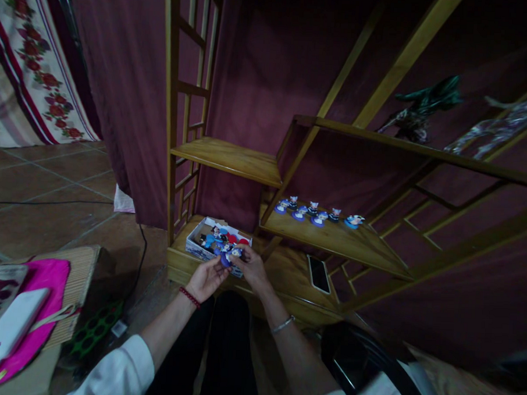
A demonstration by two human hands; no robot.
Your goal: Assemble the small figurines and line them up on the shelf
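Between my two hands is a small purple and white figurine (226, 257), held just in front of an open box. My left hand (208, 278) grips it low, near its round purple base. My right hand (252, 268) has its fingers closed on the upper right side. Behind the hands, the cardboard box (195, 250) holds several more figurines (218, 235) in blue, red and black; my hands hide part of it. Several similar figurines (319, 217) stand in two rough rows on the wooden shelf (332, 232) to the right.
A phone (318, 274) lies on the lower board. A higher ledge (230, 160) and upright posts (167, 117) surround the box. Dark green (429, 106) and clear ornaments (497, 129) stand higher right. At left, a white power bank (11, 326) lies on pink cloth (59, 282).
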